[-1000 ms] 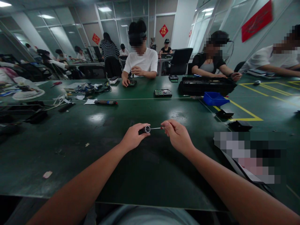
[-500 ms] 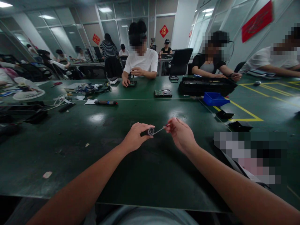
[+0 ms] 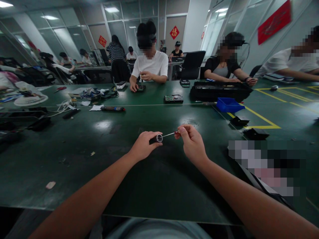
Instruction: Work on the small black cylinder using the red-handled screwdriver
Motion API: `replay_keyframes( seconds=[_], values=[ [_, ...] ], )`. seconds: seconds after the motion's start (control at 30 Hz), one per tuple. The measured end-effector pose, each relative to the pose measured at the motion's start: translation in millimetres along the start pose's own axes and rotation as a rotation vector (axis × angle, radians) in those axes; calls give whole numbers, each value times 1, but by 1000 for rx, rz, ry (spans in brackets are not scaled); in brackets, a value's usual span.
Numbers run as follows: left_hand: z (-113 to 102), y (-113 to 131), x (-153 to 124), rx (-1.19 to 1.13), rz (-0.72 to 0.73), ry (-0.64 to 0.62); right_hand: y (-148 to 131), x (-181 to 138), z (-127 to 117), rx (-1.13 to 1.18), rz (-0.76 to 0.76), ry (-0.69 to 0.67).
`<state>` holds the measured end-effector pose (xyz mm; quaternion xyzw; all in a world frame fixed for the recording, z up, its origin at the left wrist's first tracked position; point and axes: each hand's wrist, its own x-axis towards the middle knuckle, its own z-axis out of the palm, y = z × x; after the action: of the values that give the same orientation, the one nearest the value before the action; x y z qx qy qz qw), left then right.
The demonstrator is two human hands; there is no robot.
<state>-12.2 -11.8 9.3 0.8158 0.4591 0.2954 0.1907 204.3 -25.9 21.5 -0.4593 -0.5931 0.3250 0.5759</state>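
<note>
My left hand (image 3: 144, 145) is closed round a small dark cylinder (image 3: 156, 138) with a silvery round end that faces right. My right hand (image 3: 191, 143) pinches the handle end of a thin metal tool (image 3: 168, 134). The tool's tip reaches the cylinder's silvery end. Both hands hover a little above the dark green table (image 3: 74, 166), near its middle.
A blue bin (image 3: 228, 104), a long black housing (image 3: 219, 91) and small black parts (image 3: 256, 133) lie at the right. A circuit board (image 3: 173, 98) and a dark screwdriver (image 3: 112, 108) lie further back. Cables and a white fan (image 3: 30, 99) sit at the left. Other people work across the table.
My right hand has shifted slightly and the thin tool now slants up to the right instead of lying level. My left hand keeps its hold on the cylinder.
</note>
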Motion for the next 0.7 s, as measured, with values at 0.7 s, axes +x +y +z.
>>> replay_keyframes(
  seconds=[0.7],
  values=[
    [0,-2,0,-47,-1,3,-7,2,-5,-179,2,-113]
  ],
)
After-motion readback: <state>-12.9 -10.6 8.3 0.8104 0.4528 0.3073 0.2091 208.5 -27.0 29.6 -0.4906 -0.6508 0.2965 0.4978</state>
